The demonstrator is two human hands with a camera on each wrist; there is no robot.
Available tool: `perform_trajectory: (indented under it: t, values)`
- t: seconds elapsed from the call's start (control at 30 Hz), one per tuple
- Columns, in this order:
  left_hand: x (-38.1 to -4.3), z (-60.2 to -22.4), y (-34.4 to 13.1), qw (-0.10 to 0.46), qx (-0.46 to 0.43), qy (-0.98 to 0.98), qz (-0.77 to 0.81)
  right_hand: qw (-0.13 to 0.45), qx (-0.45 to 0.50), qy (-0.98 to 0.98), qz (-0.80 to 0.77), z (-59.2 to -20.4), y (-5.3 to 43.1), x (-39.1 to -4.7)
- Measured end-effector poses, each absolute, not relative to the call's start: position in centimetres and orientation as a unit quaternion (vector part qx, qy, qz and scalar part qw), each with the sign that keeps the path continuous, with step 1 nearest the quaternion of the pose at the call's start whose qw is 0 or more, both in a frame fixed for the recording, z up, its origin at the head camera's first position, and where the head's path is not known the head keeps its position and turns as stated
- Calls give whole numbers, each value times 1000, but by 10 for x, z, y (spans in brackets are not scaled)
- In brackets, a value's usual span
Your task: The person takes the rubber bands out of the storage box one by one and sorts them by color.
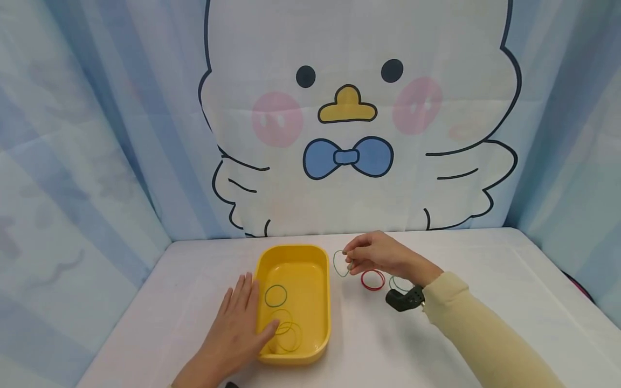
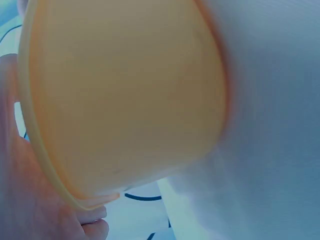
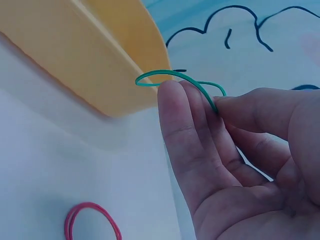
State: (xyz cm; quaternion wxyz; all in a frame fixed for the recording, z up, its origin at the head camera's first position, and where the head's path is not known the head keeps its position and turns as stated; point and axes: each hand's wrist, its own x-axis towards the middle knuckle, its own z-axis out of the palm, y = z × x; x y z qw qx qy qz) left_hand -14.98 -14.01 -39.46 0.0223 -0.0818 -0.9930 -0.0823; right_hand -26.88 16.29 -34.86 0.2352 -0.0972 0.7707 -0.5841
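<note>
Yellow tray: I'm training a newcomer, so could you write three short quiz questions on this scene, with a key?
1. What does the right hand pinch?
2. True or false: in the head view, the left hand lies at the left edge of the yellow tray, its fingers extended.
3. Which ring colours show inside the tray? (a) red and yellow; (b) green and yellow; (c) red and green.

Key:
1. A thin green band.
2. True.
3. b: one green ring and several yellow rings.
</note>
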Motion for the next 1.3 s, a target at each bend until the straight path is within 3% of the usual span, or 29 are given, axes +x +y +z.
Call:
perform_trajectory:
  t: [0.23,0.7,1.3]
  values:
    - [-147,-400,-145,14,-78,-993,-89,220,-78,773,-589,-349,182,-270]
    - [-147,-409,-145,59,-88,-991,-80,217,-46,772,-596,-365,221,-262]
    - [-147,-408,-142,57,-86,-991,-84,206,5,786,-583,-388,255,-255]
